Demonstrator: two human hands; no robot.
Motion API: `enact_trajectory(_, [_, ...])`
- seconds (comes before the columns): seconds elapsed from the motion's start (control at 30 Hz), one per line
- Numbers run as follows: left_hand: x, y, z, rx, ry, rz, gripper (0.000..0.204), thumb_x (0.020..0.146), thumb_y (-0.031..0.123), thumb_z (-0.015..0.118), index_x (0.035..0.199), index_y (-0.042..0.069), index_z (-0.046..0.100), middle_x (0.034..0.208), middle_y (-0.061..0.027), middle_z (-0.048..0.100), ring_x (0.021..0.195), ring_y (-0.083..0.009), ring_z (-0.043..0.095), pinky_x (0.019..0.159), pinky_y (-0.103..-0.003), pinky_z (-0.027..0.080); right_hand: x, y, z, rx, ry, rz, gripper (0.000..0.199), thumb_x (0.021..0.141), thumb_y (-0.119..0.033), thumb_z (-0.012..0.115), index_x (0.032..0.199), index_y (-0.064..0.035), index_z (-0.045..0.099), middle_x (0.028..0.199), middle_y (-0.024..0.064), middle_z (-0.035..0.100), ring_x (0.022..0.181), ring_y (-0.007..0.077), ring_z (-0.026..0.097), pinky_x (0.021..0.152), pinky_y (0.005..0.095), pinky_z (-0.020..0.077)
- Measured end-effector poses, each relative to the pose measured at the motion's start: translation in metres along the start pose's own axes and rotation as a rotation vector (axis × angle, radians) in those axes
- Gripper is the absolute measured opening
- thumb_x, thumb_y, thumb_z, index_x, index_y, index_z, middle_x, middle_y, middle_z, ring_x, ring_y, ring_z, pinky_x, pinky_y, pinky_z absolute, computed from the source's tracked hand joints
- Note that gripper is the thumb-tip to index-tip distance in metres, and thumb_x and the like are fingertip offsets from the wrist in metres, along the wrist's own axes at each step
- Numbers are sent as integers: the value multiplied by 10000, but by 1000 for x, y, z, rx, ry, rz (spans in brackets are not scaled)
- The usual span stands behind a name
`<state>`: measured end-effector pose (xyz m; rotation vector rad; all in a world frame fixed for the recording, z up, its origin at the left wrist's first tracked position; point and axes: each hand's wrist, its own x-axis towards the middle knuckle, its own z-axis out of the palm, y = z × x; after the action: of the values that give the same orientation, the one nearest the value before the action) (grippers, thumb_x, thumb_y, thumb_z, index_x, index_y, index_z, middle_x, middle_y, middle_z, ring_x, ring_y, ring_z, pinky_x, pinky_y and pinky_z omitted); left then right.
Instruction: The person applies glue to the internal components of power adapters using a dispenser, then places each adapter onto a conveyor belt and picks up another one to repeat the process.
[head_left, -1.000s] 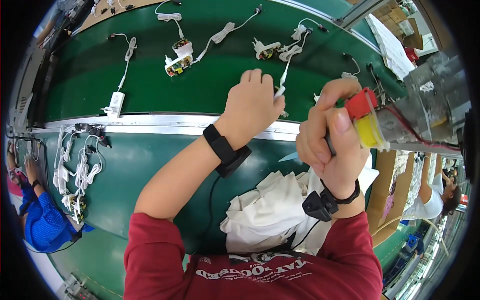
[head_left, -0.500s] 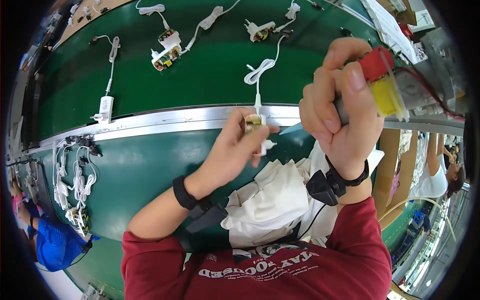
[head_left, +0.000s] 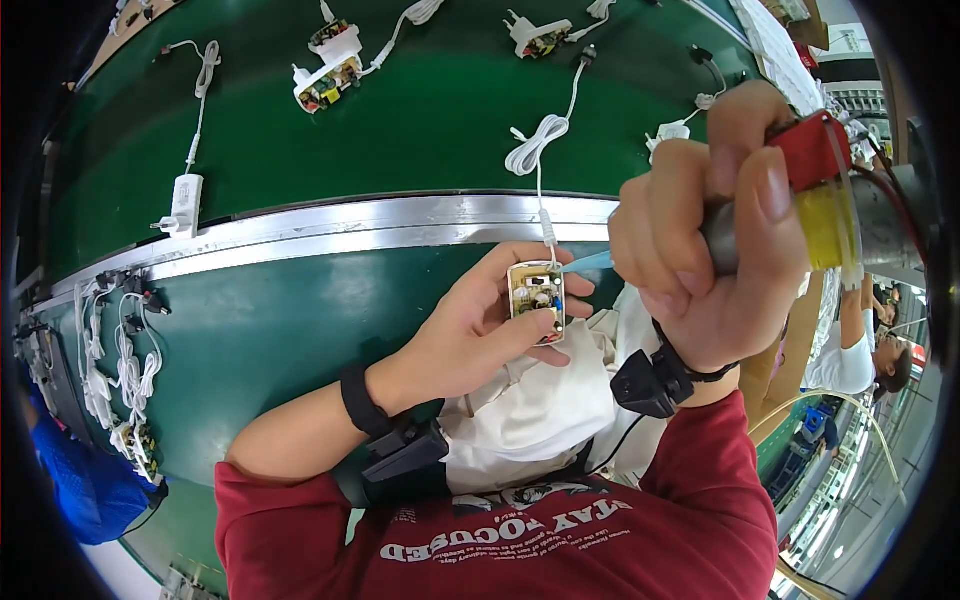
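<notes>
My left hand (head_left: 462, 325) holds an opened white power adapter (head_left: 533, 302) by its edges, thumb across the lower part. Its circuit board faces up, with small components showing. A white cable (head_left: 540, 150), coiled and tied, runs from the adapter's top end onto the green belt. My right hand (head_left: 690, 240) is wrapped round a thick grey dispenser (head_left: 830, 215) with yellow and red parts, thumb near the red part. Its light-blue tapered nozzle (head_left: 590, 262) points left, and the tip is at the board's top edge near the cable entry. Whether it touches the board, I cannot tell.
A metal rail (head_left: 400, 220) separates my green bench from the belt (head_left: 420, 130). On the belt lie opened adapters (head_left: 330, 80) and a closed white adapter (head_left: 182, 205). Several cabled adapters (head_left: 125, 380) lie at the left. White cloth (head_left: 520, 420) is bunched before me.
My left hand has turned the adapter so its board faces up. The dispenser's nozzle tip now meets the adapter's top edge; before, it was apart. The belt things have shifted in view.
</notes>
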<state>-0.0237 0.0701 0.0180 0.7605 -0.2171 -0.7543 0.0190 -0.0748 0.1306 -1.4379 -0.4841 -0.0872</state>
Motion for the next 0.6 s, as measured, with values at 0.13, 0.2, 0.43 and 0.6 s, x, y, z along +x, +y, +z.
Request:
enact_trajectory(0.13, [-4, 4, -4, -10, -2, 13, 433, 909, 0, 464, 1311, 58, 313, 1227, -128, 489, 1118, -198, 529, 815, -355, 556, 1, 3, 2, 16, -36, -5, 249, 983, -330, 348, 887, -100, 355, 467, -22, 340, 328, 60, 273, 335, 217, 248])
enact_trajectory(0.2, [-5, 7, -5, -4, -17, 12, 433, 907, -3, 466, 1310, 59, 317, 1225, -128, 491, 1114, -197, 530, 814, -356, 556, 3, 4, 3, 45, -56, -1, 253, 984, -337, 350, 901, -98, 360, 470, -19, 346, 331, 61, 289, 341, 215, 255])
enact_trajectory(0.43, [-7, 17, -13, 22, 55, 13, 422, 909, 3, 460, 1305, 58, 326, 1217, -134, 499, 1118, -205, 531, 817, -366, 557, 7, -16, 30, 83, 11, 117, 252, 986, -345, 357, 951, -95, 364, 491, -13, 369, 347, 73, 327, 365, 216, 278])
enact_trajectory(0.6, [-7, 30, -26, -75, 131, 43, 378, 922, 27, 433, 1290, 54, 350, 1218, -143, 509, 1125, -221, 531, 820, -379, 560, 11, -16, 42, 142, -14, 187, 254, 986, -353, 358, 953, -102, 346, 507, -10, 382, 356, 77, 338, 372, 220, 285])
